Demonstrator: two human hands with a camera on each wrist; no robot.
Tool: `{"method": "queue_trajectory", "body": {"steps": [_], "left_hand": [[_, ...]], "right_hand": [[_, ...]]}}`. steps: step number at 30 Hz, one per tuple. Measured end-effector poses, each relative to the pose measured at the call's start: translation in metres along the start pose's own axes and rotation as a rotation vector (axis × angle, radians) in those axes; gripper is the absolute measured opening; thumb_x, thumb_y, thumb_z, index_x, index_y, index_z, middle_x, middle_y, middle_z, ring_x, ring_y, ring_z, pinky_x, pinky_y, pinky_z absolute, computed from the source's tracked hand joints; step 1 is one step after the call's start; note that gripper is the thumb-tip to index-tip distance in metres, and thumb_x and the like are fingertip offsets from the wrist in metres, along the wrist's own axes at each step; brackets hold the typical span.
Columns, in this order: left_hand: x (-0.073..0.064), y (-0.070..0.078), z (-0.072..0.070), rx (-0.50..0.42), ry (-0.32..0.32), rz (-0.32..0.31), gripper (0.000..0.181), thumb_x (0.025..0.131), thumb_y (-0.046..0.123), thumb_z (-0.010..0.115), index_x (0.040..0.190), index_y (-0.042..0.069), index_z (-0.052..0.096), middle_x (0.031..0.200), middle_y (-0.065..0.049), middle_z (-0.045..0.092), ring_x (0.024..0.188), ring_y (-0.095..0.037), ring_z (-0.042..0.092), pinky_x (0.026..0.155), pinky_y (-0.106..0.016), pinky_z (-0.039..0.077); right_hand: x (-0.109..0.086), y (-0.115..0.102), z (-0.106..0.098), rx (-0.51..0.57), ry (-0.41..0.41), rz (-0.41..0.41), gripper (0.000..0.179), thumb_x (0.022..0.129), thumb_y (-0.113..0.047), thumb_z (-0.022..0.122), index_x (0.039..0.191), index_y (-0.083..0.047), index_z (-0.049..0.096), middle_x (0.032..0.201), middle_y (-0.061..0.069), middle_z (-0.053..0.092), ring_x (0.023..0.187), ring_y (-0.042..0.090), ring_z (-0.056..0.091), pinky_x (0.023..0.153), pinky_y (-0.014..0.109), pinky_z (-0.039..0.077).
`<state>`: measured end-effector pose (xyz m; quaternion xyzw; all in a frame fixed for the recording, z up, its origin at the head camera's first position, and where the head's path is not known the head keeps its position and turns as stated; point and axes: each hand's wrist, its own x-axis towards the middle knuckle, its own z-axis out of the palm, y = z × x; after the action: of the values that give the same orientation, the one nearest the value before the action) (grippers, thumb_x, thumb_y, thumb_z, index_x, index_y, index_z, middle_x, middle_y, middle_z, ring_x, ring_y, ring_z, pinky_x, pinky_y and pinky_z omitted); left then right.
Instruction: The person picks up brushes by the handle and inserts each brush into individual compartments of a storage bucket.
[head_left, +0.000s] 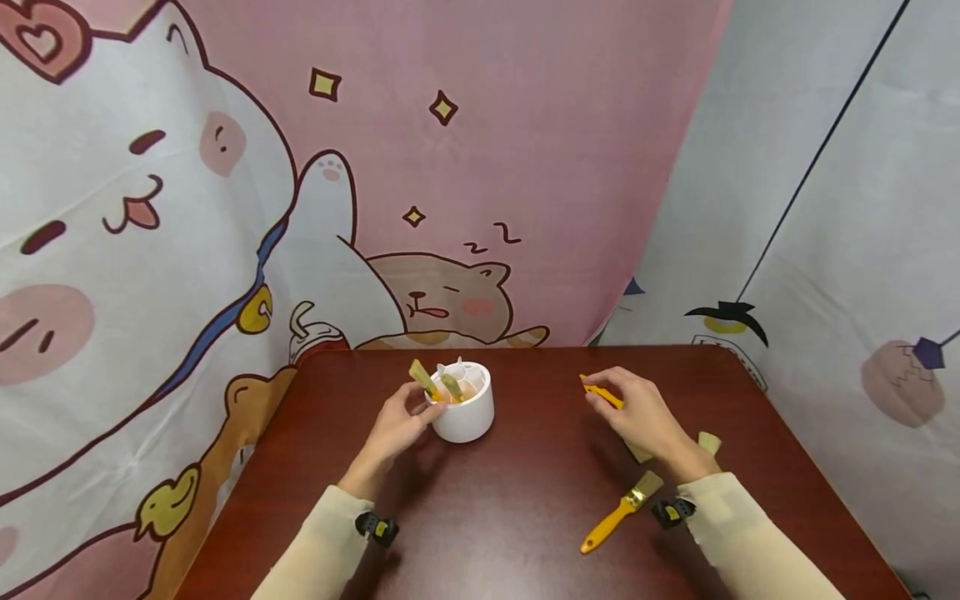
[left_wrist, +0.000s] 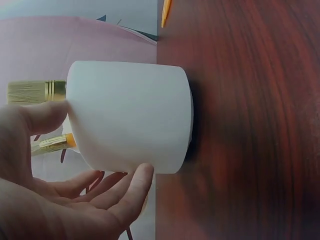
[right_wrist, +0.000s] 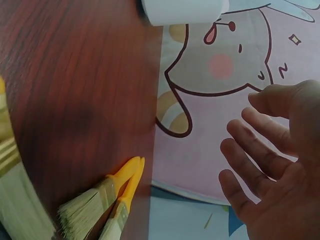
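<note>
Yellow-handled brushes (right_wrist: 106,194) lying below the right hand (head_left: 641,414), handles pointed away

So two of these are seen resting on the table (head_left: 517,517) in the right wrist view, beneath the right hand's fingers and apart from them. Nothing is held there — the fingers are spread and relaxed. In the head view a handle looks framed by thumb and finger, but that's probably just overlap, going by the wrist view.

The long axis is what counts, tbh: the handles are aimed at the table's far edge and almost joined at the tips, with the bristles fanned back toward the person. The right hand is clearly the nearer one. The left hand (head_left: 393,422) is occupied well off to the left — the white cup (head_left: 468,422) is gripped by it, with leaning brushes (head_left: 452,387) stood inside, bristles up. Another loose brush (head_left: 622,510) can be spotted closer to the person, bristles pointed away and rightward.
</note>
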<state>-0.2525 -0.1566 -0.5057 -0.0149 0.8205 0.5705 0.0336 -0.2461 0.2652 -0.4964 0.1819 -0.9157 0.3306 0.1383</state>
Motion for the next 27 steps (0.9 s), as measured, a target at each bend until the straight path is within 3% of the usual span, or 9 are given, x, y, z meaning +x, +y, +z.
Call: {"method": "queue_trajectory", "body": {"steps": [5,9,13,22,27], "left_hand": [[0.0,-0.001,-0.001,-0.024,-0.003,0.001,0.061,0.11,0.023,0.077,0.164,0.003,0.058,0.169,-0.027,0.063,0.154,-0.045,0.067,0.113,-0.057,0.066],[0.002,-0.002,0.001,-0.028,-0.008,-0.01,0.061,0.111,0.022,0.072,0.166,0.002,0.056,0.171,-0.028,0.06,0.152,-0.045,0.068,0.116,-0.061,0.064],[0.005,-0.004,0.001,-0.032,-0.001,-0.026,0.062,0.11,0.02,0.067,0.168,0.001,0.054,0.174,-0.028,0.055,0.149,-0.044,0.069,0.118,-0.061,0.063],[0.009,-0.002,-0.002,0.004,0.092,-0.018,0.054,0.111,0.024,0.069,0.161,0.005,0.062,0.164,-0.025,0.065,0.138,-0.04,0.075,0.113,-0.056,0.066],[0.011,-0.004,-0.001,0.002,0.124,0.0,0.049,0.114,0.025,0.069,0.158,0.005,0.066,0.158,-0.026,0.071,0.134,-0.039,0.077,0.108,-0.051,0.069]], "right_hand": [[-0.002,0.004,-0.002,-0.01,-0.015,0.032,0.03,0.11,-0.012,0.082,0.139,-0.006,0.08,0.138,0.016,0.082,0.129,0.045,0.077,0.111,0.069,0.061],[-0.003,0.007,-0.004,-0.026,-0.028,0.048,0.029,0.112,-0.015,0.081,0.14,-0.007,0.08,0.139,0.017,0.081,0.13,0.046,0.077,0.111,0.069,0.061],[-0.001,0.009,-0.005,-0.048,-0.042,0.068,0.029,0.111,-0.013,0.081,0.139,-0.007,0.08,0.139,0.017,0.081,0.121,0.041,0.077,0.105,0.065,0.063],[0.006,0.019,-0.006,-0.102,-0.066,0.088,0.027,0.109,-0.011,0.081,0.135,-0.004,0.081,0.136,0.022,0.08,0.113,0.037,0.076,0.098,0.059,0.064],[0.006,0.029,-0.004,-0.115,-0.106,0.138,0.03,0.109,-0.012,0.081,0.136,-0.001,0.08,0.137,0.026,0.079,0.111,0.04,0.076,0.096,0.058,0.065]]}}
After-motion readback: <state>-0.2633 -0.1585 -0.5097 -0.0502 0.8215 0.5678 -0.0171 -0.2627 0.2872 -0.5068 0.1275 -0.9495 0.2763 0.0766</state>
